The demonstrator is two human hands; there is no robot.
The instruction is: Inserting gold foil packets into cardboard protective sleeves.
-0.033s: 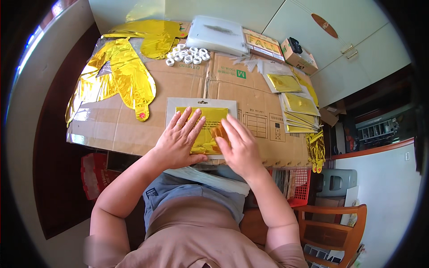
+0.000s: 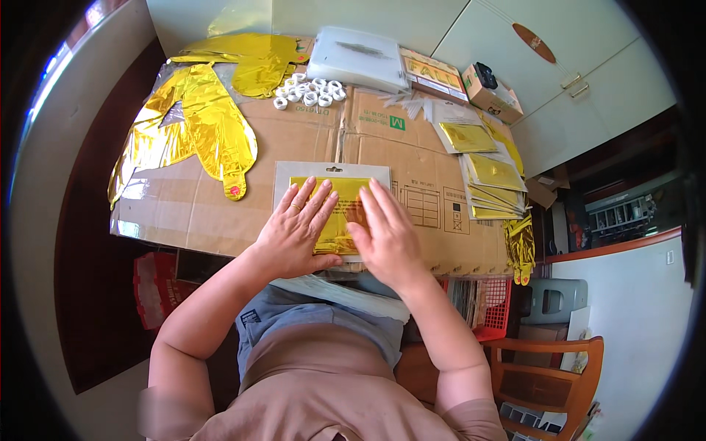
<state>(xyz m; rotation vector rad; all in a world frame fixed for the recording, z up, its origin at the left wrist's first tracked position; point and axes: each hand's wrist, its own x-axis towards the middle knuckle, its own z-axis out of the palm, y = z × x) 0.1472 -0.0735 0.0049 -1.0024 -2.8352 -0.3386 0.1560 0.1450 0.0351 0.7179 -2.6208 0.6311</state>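
Observation:
In front of me lies a flat clear package with a hanging hole at its top and folded gold foil inside. My left hand rests flat on its left half, fingers spread. On the package's right side lies my right hand, fingers stretched out and thumb apart, pointing away from me. Neither hand grips anything. The hands cover much of the foil, and a little dark print shows between them.
A gold foil balloon lies flat at the left, another behind it. White ribbon rolls sit near a stack of clear bags. Filled gold packages overlap at the right. A cardboard sheet covers the table.
My right hand has shifted slightly left and now lies flatter over the package's right edge. My left hand has stayed in place.

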